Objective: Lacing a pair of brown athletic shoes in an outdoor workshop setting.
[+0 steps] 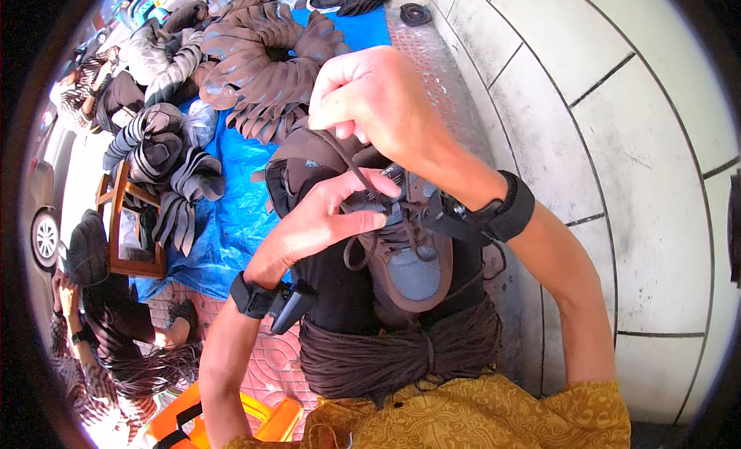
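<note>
A brown and grey sneaker (pixel 417 275) rests on my lap, its grey mesh toe toward me and brown laces threaded across the front. My left hand (pixel 332 210) is at the sneaker's lacing, thumb and forefinger gripping around its upper eyelets and tongue. Above the shoe, my right hand (pixel 378 102) is raised with its fingers closed on a brown shoelace (pixel 345 154), which stretches up taut from the eyelets. A loose lace loop hangs beside the left of the toe. Across my lap, nearer my body, lies a thick tied bundle of brown laces (pixel 401 356).
Shoe uppers (pixel 258 55) lie in rings and piles on a blue tarp (pixel 231 210). A wooden stool (pixel 131 252) stands left, near a co-worker's hand (pixel 69 298) holding a dark shoe part. An orange plastic object (pixel 270 418) is lower left. A tiled wall (pixel 625 202) borders my right.
</note>
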A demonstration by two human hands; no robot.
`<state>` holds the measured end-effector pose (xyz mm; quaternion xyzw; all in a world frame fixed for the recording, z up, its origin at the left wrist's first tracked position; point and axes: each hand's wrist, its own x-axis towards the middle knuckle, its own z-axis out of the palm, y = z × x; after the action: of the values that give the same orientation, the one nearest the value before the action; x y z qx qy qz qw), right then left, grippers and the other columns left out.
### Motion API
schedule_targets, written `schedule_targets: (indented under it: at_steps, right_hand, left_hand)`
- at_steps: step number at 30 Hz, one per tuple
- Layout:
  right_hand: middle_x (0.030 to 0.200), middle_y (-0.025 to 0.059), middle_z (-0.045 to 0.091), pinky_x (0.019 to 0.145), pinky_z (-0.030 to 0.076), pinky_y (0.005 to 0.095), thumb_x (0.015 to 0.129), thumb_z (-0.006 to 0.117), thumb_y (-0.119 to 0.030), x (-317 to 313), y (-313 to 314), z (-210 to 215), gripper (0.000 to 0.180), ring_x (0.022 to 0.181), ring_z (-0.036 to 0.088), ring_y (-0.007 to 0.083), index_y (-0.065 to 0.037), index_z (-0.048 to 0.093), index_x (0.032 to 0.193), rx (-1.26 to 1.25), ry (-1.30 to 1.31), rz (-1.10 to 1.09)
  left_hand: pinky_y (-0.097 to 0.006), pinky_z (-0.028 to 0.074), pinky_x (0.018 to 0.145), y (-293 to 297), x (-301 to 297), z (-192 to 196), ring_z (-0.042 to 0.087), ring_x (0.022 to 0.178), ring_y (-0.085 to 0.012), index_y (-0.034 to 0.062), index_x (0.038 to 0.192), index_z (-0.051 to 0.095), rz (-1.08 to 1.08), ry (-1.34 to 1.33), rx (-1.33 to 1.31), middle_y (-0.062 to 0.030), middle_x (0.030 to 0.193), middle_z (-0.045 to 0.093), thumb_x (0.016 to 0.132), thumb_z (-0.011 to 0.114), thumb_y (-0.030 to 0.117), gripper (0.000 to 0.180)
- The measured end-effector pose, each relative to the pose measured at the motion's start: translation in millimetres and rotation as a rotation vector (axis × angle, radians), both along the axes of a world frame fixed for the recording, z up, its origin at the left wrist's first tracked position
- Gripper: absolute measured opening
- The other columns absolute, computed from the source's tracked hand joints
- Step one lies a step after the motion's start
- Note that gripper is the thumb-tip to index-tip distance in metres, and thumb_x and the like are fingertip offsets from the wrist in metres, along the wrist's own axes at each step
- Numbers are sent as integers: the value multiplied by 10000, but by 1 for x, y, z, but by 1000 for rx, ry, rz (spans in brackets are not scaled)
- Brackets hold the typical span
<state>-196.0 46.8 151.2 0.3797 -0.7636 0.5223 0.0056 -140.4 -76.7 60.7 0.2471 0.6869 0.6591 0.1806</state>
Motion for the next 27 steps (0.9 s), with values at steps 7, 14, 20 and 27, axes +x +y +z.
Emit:
schedule_targets:
  at_steps: [7,14,20,27]
  right_hand:
    - [748,67,618,601,481,315,562,609,-143,-5,52,-30,209,696,601,224,-99,658,759,262,252,-74]
    - [850,125,607,741,432,376,588,667,-395,-19,62,-65,559,783,575,286,-70,557,1029,684,373,-62]
    - [832,130,599,731,443,371,628,639,-364,-22,67,-62,468,795,571,292,-64,584,984,541,284,-13]
    - [783,121,588,677,456,366,657,566,-190,-25,58,-52,230,769,568,299,-49,628,828,617,399,315]
  left_hand:
    - [-287,384,846,-4,4,-20,498,981,-184,1,888,602,199,223,20,-88,1023,551,821,537,70,116]
    - [-282,410,792,-15,13,-17,526,900,-182,12,881,606,258,245,-39,-102,942,567,798,553,46,104]
    - [-297,417,784,-17,23,-23,534,873,-200,18,860,608,341,261,3,-92,894,575,779,581,64,98]
    - [-335,434,768,-9,25,-18,544,925,-277,62,862,614,374,483,-215,-136,951,580,760,606,93,107]
